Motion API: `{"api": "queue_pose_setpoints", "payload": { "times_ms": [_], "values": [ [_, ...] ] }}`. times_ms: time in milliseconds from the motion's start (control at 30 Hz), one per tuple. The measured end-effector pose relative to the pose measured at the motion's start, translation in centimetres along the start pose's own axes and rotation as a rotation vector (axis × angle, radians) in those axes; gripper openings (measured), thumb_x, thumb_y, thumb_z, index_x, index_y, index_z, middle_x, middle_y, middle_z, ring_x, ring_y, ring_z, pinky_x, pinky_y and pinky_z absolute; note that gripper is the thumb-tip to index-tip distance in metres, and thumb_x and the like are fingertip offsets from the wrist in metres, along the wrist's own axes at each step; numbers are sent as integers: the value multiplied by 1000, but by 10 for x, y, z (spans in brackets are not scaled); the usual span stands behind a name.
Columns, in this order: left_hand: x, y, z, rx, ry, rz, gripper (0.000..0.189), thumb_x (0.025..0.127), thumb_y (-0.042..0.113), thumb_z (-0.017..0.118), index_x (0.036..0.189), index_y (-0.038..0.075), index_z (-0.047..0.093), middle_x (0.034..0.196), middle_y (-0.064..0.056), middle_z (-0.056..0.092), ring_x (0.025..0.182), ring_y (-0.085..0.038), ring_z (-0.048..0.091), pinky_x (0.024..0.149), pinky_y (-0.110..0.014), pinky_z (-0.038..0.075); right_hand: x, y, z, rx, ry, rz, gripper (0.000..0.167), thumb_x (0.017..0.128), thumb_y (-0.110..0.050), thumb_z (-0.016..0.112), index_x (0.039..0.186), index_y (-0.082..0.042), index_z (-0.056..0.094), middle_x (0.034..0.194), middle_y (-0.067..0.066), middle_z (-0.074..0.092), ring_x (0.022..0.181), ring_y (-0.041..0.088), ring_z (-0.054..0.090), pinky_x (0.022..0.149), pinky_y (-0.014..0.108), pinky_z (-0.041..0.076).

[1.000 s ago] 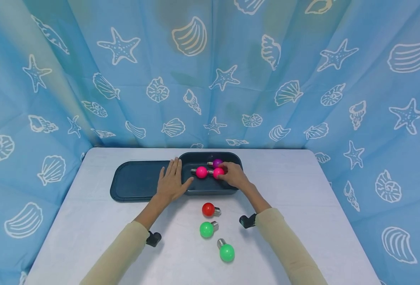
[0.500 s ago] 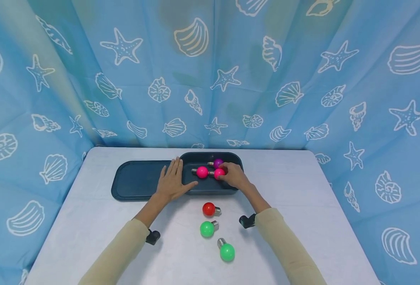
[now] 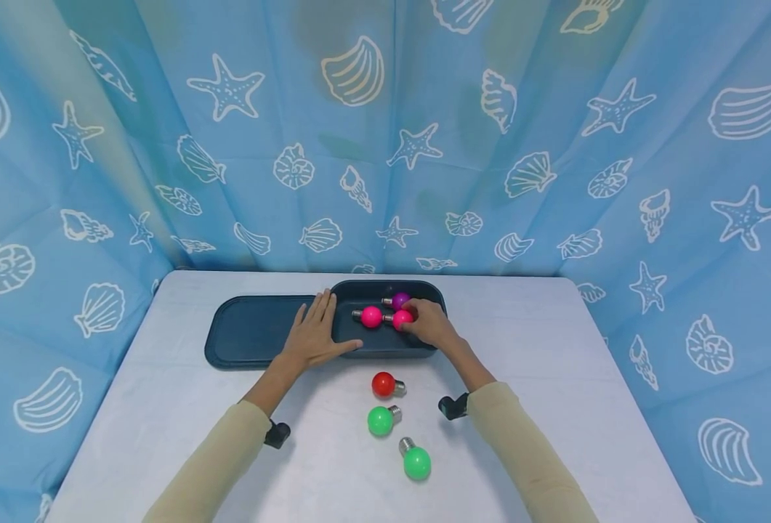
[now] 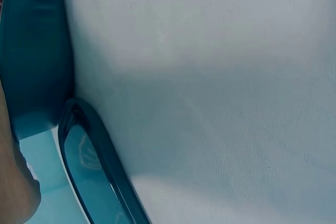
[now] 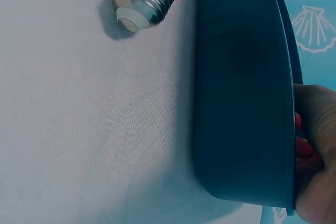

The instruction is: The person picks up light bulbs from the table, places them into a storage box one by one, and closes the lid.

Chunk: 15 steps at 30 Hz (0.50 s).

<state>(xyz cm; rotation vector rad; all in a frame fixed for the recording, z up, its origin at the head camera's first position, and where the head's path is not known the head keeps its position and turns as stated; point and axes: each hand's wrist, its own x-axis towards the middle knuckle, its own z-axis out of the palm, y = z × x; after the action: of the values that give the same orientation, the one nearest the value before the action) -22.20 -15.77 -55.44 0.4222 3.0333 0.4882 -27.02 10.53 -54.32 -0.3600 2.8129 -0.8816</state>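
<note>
In the head view, my right hand [image 3: 431, 324] reaches into a dark blue box [image 3: 388, 353] and pinches a pink light bulb [image 3: 400, 320] lying at its right side. A second pink bulb [image 3: 371, 317] lies just left of that one, in line with its screw base. Behind them is a purple bulb [image 3: 400, 299], partly behind my fingers. My left hand [image 3: 313, 338] lies with straight fingers along the box's left end, thumb stretched over the front rim. The right wrist view shows the box's outer wall [image 5: 244, 93] hiding most of the held bulb.
A dark blue lid [image 3: 254, 330] lies flat left of the box. In front of the box, a red bulb [image 3: 382, 384], a green bulb [image 3: 380, 420] and another green bulb [image 3: 416, 463] lie on the white tabletop [image 3: 529, 334]. A shell-patterned curtain [image 3: 463, 181] surrounds the table.
My left thumb has spread slightly to the right along the box's front rim. The right hand keeps its pinch on the pink bulb in the same spot.
</note>
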Motion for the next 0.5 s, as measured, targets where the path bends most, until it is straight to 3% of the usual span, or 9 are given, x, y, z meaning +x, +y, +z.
{"api": "queue_pose_setpoints", "payload": {
  "times_ms": [133, 267, 400, 500],
  "values": [
    [0, -1, 1, -2, 1, -10, 118, 82, 76, 56, 159, -1, 11, 165, -18, 8, 151, -33, 7, 119, -55, 7, -1, -1, 0, -6, 8, -8, 47, 89, -15, 77, 132, -1, 62, 122, 16, 63, 107, 28, 59, 93, 40, 54],
    [0, -1, 1, 4, 4, -12, 118, 82, 77, 56, 159, 0, 11, 165, -17, 8, 152, -32, 6, 119, -55, 7, -8, -1, -1, -3, 72, -49, 44, 89, -17, 77, 129, -4, 64, 123, 14, 64, 109, 27, 60, 94, 40, 53],
    [0, -1, 1, 10, 1, -10, 118, 81, 77, 56, 159, 0, 11, 165, -17, 8, 152, -32, 6, 119, -55, 6, -25, -7, -4, 139, 134, -120, 36, 90, -16, 76, 123, -4, 67, 119, 12, 67, 105, 25, 65, 92, 38, 54],
    [0, 1, 2, 10, 0, -13, 118, 81, 76, 56, 159, 0, 11, 165, -17, 8, 152, -32, 6, 119, -55, 6, -43, -10, -6, 298, 136, -174, 32, 91, -12, 75, 120, 0, 67, 114, 13, 69, 100, 24, 68, 89, 35, 55]
  ]
}}
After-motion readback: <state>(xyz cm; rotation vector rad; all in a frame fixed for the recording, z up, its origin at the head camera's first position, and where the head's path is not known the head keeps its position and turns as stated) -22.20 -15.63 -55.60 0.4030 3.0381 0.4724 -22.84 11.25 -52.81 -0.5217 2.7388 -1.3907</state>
